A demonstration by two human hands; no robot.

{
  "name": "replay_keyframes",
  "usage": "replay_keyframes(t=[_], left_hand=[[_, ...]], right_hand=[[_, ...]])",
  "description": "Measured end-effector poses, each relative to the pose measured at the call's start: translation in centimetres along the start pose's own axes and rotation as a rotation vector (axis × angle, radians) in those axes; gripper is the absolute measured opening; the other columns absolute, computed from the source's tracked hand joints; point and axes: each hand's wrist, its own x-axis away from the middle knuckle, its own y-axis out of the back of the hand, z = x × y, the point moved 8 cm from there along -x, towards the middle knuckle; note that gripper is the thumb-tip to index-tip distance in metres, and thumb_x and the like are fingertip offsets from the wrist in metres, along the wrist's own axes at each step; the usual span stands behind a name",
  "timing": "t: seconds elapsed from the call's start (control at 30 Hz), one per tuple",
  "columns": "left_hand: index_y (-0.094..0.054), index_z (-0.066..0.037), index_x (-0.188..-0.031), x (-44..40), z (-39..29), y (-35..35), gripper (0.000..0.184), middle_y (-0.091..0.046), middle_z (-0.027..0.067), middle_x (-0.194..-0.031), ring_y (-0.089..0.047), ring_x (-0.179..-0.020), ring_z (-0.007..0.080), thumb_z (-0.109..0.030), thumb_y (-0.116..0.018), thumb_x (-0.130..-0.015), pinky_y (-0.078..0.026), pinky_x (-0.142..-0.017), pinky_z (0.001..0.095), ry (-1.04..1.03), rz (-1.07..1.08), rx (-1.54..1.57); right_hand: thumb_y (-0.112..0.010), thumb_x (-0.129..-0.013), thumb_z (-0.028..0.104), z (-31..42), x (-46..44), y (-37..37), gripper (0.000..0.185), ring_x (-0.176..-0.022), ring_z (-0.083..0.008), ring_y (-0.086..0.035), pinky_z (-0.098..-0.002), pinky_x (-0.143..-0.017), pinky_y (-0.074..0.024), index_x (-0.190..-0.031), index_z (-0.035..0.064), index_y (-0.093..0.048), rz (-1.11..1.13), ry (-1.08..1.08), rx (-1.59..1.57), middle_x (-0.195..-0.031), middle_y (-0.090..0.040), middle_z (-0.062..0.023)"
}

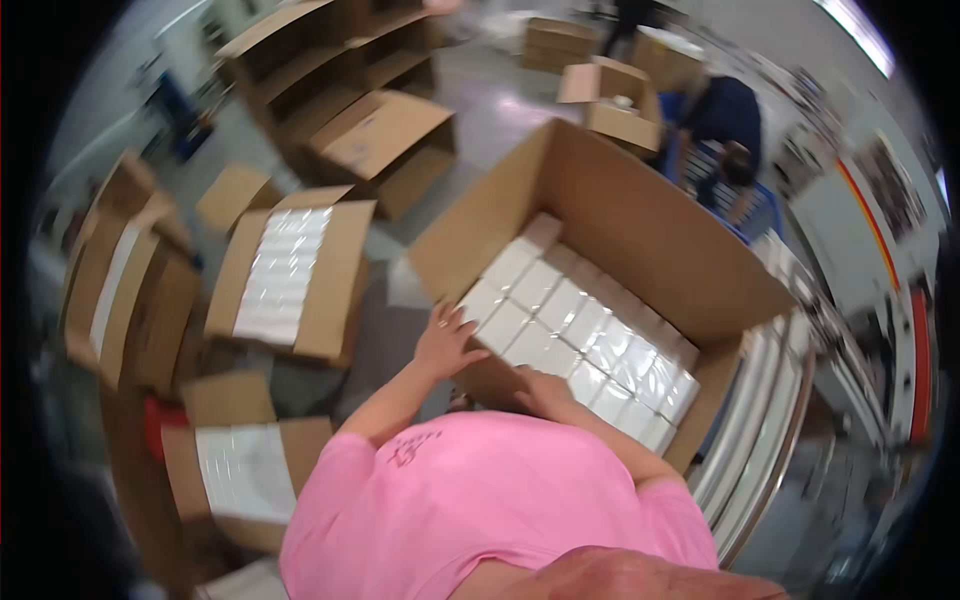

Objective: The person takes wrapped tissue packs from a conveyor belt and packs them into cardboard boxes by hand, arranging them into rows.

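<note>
A large open cardboard box (pixel 640 220) stands in front of me, with rows of white, plastic-wrapped packs (pixel 585 320) inside. My left hand (pixel 445 343) lies at the box's near left edge, its fingers spread and nothing in them. Further right along the near edge is my right hand (pixel 545 390), its fingers bent over the cardboard rim. What its fingertips touch inside the box is partly hidden.
Open boxes with white packs stand at the left (pixel 350 270) and lower left (pixel 310 450). Cardboard shelving (pixel 290 75) is behind them. A person (pixel 725 125) bends over a blue crate (pixel 765 215) at the back right. Long white rolls (pixel 765 430) lie beside the large box.
</note>
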Motion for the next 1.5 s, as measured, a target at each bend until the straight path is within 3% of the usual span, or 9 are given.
replay_keyframes(t=[0.5,0.57,0.73,0.87,1.03,1.13,1.23,1.33,1.5], left_hand=[[-0.035,-0.019,-0.142,6.2,-0.7,-1.4,0.066,-0.019,0.0141,-0.153,-0.015,-0.141,0.0349,-0.042,-0.06,-0.085,-0.024,-0.111,0.0494,0.352,0.042,0.267],[-0.034,-0.019,-0.142,10.9,-0.2,-3.3,0.065,-0.023,0.0149,-0.151,-0.019,-0.14,0.0355,-0.04,-0.059,-0.086,-0.026,-0.11,0.05,0.473,0.086,0.335],[-0.055,-0.012,-0.126,28.0,2.1,-7.7,0.048,-0.057,0.0159,-0.125,-0.055,-0.115,0.0326,-0.032,-0.058,-0.083,-0.045,-0.095,0.0433,0.998,0.815,0.597],[-0.061,-0.008,-0.118,41.8,3.9,-5.6,0.043,-0.06,0.0152,-0.121,-0.057,-0.111,0.0322,-0.029,-0.059,-0.08,-0.047,-0.091,0.0433,1.446,0.507,0.619],[-0.062,-0.008,-0.116,57.8,3.8,-7.5,0.043,-0.06,0.0156,-0.12,-0.056,-0.113,0.0326,-0.029,-0.059,-0.079,-0.046,-0.092,0.0429,1.665,0.212,0.609],[-0.062,-0.009,-0.116,66.0,2.1,-5.5,0.043,-0.059,0.0156,-0.121,-0.056,-0.113,0.033,-0.029,-0.059,-0.079,-0.046,-0.094,0.0427,1.746,0.188,0.629],[-0.061,-0.009,-0.118,73.6,-0.7,-3.3,0.045,-0.059,0.0159,-0.122,-0.055,-0.113,0.0335,-0.032,-0.059,-0.079,-0.045,-0.095,0.043,1.848,0.13,0.661],[-0.059,-0.009,-0.121,81.2,-2.6,-2.4,0.048,-0.059,0.0171,-0.121,-0.054,-0.113,0.0346,-0.036,-0.06,-0.081,-0.044,-0.096,0.0441,2.008,-0.048,0.681],[-0.056,-0.009,-0.125,85.9,-4.6,2.8,0.049,-0.059,0.0161,-0.123,-0.056,-0.113,0.0336,-0.032,-0.06,-0.081,-0.045,-0.095,0.0426,2.206,-0.256,0.589]], right_hand=[[-0.066,-0.082,0.032,-1.1,-1.1,-0.9,0.042,-0.079,-0.0408,-0.064,-0.0487,-0.069,-0.0499,-0.119,0.0141,-0.056,-0.094,0.033,0.182,-0.081,-0.067,-0.0202],[-0.067,-0.081,0.033,-1.6,-1.2,-1.3,0.043,-0.08,-0.0412,-0.064,-0.0484,-0.069,-0.05,-0.118,0.0136,-0.057,-0.101,0.045,0.153,-0.082,-0.067,-0.0203],[-0.07,-0.078,0.034,-6.4,-2.7,-3.1,0.047,-0.084,-0.0407,-0.064,-0.0466,-0.072,-0.0504,-0.116,0.0099,-0.057,-0.123,-0.004,-0.032,-0.088,-0.067,-0.0214],[-0.07,-0.078,0.033,4.3,-0.1,-0.4,0.05,-0.088,-0.0396,-0.064,-0.0447,-0.074,-0.0501,-0.115,0.003,-0.056,-0.091,0.009,0.001,-0.094,-0.067,-0.0218],[-0.067,-0.083,0.03,0.7,-1.4,-1.4,0.053,-0.098,-0.039,-0.06,-0.0433,-0.083,-0.0478,-0.12,-0.0047,-0.05,-0.125,-0.11,0.31,-0.107,-0.063,-0.0231],[-0.062,-0.088,0.027,1.7,-2.4,-2.3,0.058,-0.116,-0.0366,-0.049,-0.042,-0.097,-0.0406,-0.133,-0.0025,-0.041,-0.399,-0.063,0.258,-0.13,-0.047,-0.0238],[-0.059,-0.089,0.032,6.8,-5.6,-6.1,0.059,-0.118,-0.0386,-0.047,-0.045,-0.1,-0.0379,-0.135,0.0007,-0.04,-0.903,0.406,0.475,-0.131,-0.048,-0.0215],[-0.056,-0.09,0.039,14.9,-9.7,-15.2,0.058,-0.118,-0.0381,-0.046,-0.0459,-0.101,-0.0366,-0.135,0.0042,-0.043,-0.589,0.817,0.37,-0.131,-0.048,-0.0202],[-0.056,-0.089,0.039,19.4,-15.5,-32.8,0.05,-0.118,-0.0362,-0.047,-0.0442,-0.101,-0.0367,-0.127,0.0061,-0.051,0.228,0.651,0.374,-0.129,-0.051,-0.017]])
